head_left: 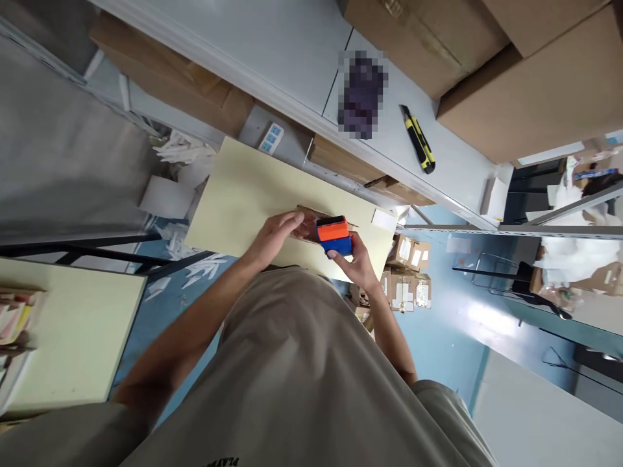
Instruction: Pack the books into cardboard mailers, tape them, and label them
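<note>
My right hand [359, 261] is closed around an orange-and-blue tape dispenser [333, 235], with a dark ridged strip along its upper edge. The dispenser is held above the pale yellow tabletop [248, 188]. Just to its left, my left hand [275, 235] has its fingers stretched out over a brown cardboard piece [307, 220] lying on the table. I cannot tell whether the left fingertips touch the cardboard. The dispenser and both hands partly cover the cardboard.
A grey shelf [292, 58] runs behind the table. On it lie a yellow-and-black utility knife [417, 139], a blurred dark item [363, 94] and large cardboard boxes [540, 84]. A white power strip [271, 139] sits below. Taped cartons [409, 290] stand on the floor at right.
</note>
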`<state>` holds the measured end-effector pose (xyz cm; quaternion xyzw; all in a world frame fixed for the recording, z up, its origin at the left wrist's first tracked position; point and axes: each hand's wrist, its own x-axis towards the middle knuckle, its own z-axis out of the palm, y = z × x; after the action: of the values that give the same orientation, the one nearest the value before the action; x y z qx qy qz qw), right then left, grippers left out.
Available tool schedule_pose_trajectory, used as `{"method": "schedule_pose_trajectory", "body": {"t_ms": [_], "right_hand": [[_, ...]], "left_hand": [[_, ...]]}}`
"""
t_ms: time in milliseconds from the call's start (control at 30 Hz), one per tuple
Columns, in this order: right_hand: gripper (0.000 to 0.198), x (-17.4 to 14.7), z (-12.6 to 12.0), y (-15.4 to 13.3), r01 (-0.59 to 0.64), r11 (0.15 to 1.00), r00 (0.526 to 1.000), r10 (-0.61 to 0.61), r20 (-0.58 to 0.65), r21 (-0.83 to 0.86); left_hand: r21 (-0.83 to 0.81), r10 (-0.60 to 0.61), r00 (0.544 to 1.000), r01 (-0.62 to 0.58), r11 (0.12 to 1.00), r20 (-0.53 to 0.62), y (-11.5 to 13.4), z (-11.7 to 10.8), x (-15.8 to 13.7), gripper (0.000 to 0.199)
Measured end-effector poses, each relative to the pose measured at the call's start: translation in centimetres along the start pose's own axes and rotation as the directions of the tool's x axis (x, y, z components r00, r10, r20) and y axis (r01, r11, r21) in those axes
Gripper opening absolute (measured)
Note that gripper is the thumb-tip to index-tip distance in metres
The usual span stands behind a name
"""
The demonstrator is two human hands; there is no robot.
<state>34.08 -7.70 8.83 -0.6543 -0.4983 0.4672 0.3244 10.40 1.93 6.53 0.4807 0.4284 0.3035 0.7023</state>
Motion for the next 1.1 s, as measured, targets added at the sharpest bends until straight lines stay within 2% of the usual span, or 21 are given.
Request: {"method": "schedule_pose_trajectory", "body": {"t_ms": [100,200,533,600,700,833,967,1100], "right_hand": [[0.066,-0.3,-0.5,-1.5,-0.053,0.991,0.991,0.067,0.112,-0.127],[0.060,-0.3,-0.5,-3.1,-0.077,0.972,0.977,0.118,0.176,-0.223],[0.055,1.0,0.9,-7.2,-0.172,0.858,0.923,0.311,0.225,-0.483],[0.061,1.4,1.1,-7.8,-0.218,0.836,0.909,0.362,0.207,-0.504],[0.064,2.0,1.3,-8.8,-0.296,0.782,0.877,0.451,0.168,-0.549],[0.057,2.9,1.0,-10.3,-0.365,0.670,0.788,0.592,0.169,-0.646],[0.059,3.7,-0.3,-12.2,-0.292,0.579,0.742,0.640,0.202,-0.761],[0.063,4.6,-2.1,-14.9,-0.206,0.477,0.697,0.685,0.214,-0.854]], "left_hand": [[-0.042,-0.061,0.991,0.066,0.997,0.115,1.2,-1.9,0.9,0.073],[-0.091,-0.048,0.984,0.064,0.994,0.172,1.5,-2.9,1.5,0.070],[-0.122,-0.066,0.957,0.104,0.987,0.281,-1.7,-5.7,3.1,0.057],[-0.115,-0.070,0.961,0.104,0.988,0.266,-2.7,-5.8,3.3,0.056],[-0.100,-0.090,0.979,0.110,0.989,0.185,-4.4,-5.4,3.1,0.059],[-0.100,-0.123,0.986,0.135,0.986,0.112,-6.4,-4.0,2.2,0.064],[-0.169,-0.167,0.984,0.176,0.970,0.070,-7.6,-3.6,1.6,0.062],[-0.171,-0.213,0.975,0.199,0.965,-0.067,-9.4,-5.5,2.5,0.053]]}}
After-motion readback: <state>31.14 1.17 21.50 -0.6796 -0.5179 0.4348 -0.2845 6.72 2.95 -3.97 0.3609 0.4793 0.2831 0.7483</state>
